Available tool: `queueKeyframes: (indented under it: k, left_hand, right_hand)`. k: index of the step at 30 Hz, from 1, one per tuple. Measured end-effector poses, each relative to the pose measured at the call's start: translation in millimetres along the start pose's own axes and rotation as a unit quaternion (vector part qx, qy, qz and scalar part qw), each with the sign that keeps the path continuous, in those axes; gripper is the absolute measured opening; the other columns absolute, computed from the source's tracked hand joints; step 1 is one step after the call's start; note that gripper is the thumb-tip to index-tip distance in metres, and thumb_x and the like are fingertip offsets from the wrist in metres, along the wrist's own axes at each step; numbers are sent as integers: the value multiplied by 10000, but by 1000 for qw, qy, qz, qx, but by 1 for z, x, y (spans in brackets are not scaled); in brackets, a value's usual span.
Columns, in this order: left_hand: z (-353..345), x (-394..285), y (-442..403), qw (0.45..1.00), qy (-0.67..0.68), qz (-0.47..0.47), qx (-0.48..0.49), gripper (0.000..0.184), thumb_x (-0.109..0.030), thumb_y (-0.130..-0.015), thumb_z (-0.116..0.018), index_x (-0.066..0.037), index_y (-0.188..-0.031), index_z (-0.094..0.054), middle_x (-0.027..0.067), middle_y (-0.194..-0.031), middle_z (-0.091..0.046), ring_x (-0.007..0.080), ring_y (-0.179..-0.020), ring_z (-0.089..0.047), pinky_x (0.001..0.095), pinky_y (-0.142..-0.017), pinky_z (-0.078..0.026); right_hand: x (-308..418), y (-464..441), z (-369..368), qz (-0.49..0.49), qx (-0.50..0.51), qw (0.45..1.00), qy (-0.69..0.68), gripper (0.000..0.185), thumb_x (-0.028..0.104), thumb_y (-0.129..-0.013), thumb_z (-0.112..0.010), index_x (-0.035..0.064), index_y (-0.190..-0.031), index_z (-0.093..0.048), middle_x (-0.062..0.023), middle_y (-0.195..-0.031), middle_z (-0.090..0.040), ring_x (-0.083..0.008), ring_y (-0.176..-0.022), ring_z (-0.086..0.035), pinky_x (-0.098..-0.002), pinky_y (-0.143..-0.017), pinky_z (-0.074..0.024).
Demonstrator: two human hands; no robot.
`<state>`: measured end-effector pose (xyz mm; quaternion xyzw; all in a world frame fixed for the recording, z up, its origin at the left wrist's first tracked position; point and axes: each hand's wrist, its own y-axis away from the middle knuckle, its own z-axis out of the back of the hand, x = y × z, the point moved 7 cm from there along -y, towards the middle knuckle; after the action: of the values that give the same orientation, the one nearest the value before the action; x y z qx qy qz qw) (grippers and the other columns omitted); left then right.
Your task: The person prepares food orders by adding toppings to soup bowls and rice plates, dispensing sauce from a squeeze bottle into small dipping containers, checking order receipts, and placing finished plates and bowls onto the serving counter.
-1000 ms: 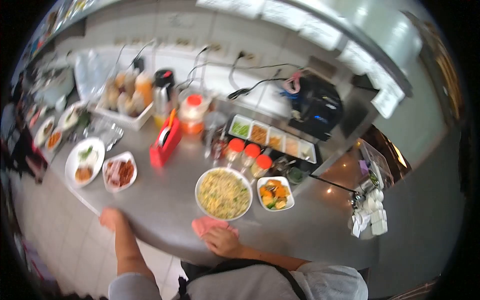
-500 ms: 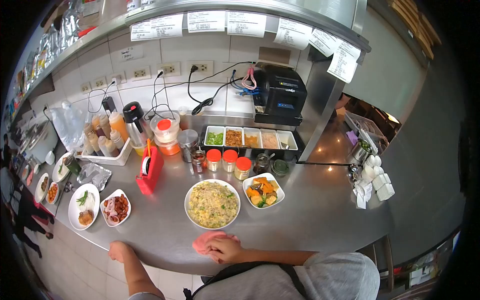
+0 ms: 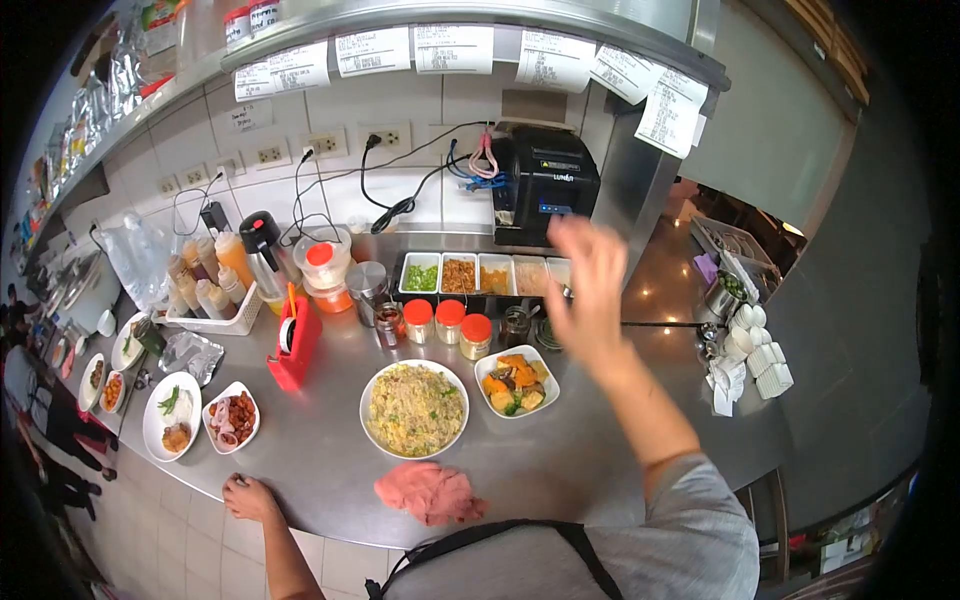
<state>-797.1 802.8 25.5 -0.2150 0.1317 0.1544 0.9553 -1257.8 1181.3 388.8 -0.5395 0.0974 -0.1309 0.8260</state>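
My right hand (image 3: 592,295) is raised over the counter in front of the black printer (image 3: 548,183), fingers stretched up and thumb apart, a little blurred, holding nothing visible. My left hand (image 3: 250,498) rests at the counter's front edge with its fingers curled; whatever may be inside them is hidden. A crumpled pink cloth (image 3: 430,492) lies near the front edge, apart from both hands. Behind it stands a round white plate of fried rice (image 3: 414,408). To its right is a square bowl of vegetables and tofu-like pieces (image 3: 517,380).
A red tape dispenser (image 3: 293,345), red-lidded jars (image 3: 449,320) and a topping tray (image 3: 460,276) stand farther back. At left are a bowl of meat with onion rings (image 3: 231,418), an oval rice plate (image 3: 173,417) and a bottle basket (image 3: 222,320). Order slips (image 3: 455,48) hang above.
My right hand has let go of the pink cloth and risen up and right towards the printer. The cloth now lies spread on the counter. My left hand stays at the edge.
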Motion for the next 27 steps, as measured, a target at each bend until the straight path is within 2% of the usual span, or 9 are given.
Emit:
queueKeyframes:
  k: [2, 6, 12, 18, 21, 24, 27]
  left_hand:
    - [4, -6, 1, 999, -36, 19, 9, 259, -228, -836, -577, -179, -1090, -572, 30, -1161, -548, 248, -1115, -508, 459, -866, -434]
    - [4, -15, -2, 995, -88, 37, 5, 229, -245, -836, -585, -171, -1046, -533, 28, -1112, -522, 236, -1093, -503, 472, -852, -426]
    - [6, -21, -3, 993, -113, 22, 9, 241, -247, -848, -555, -166, -1070, -508, 41, -1109, -513, 236, -1090, -501, 477, -841, -431]
    - [0, -21, -5, 993, -119, 15, 1, 244, -258, -854, -552, -155, -1070, -506, 39, -1118, -507, 234, -1093, -499, 493, -860, -426]
    - [3, -23, -3, 993, -114, 15, 7, 245, -250, -855, -549, -153, -1076, -506, 40, -1115, -507, 236, -1088, -500, 497, -870, -422]
    - [4, -23, -2, 993, -114, 13, 13, 243, -245, -857, -548, -152, -1078, -506, 42, -1109, -506, 239, -1087, -498, 497, -872, -419]
    - [9, -25, -1, 994, -106, 13, 8, 240, -242, -857, -550, -151, -1074, -505, 44, -1103, -504, 241, -1090, -494, 496, -869, -417]
  right_hand:
    - [-7, -66, 9, 44, -65, 993, 85, 600, 55, -735, -656, 51, -1314, -496, -145, -1256, -491, -344, -1184, -430, -462, -987, -313]
    - [-30, -128, -15, 70, -109, 980, 151, 663, 37, -702, -676, 58, -1327, -454, -149, -1317, -432, -344, -1231, -396, -477, -1019, -305]
    - [-44, -147, -31, 89, -122, 970, 191, 658, -7, -665, -647, 48, -1295, -465, -145, -1295, -445, -323, -1247, -402, -483, -1040, -292]
    - [-41, -159, -27, 64, -146, 964, 214, 634, 0, -644, -653, 32, -1257, -491, -133, -1285, -454, -304, -1212, -427, -461, -1021, -297]
    - [-42, -163, -28, 46, -155, 967, 199, 604, 4, -653, -648, 70, -1240, -526, -155, -1291, -447, -332, -1196, -424, -465, -1011, -297]
    - [-32, -164, -39, 23, -134, 961, 242, 641, -20, -666, -617, 157, -1275, -523, -182, -1329, -419, -367, -1241, -387, -485, -1027, -294]
    - [-30, -162, -42, 33, -141, 963, 229, 654, -26, -662, -620, 193, -1271, -531, -198, -1327, -411, -385, -1247, -370, -498, -1027, -292]
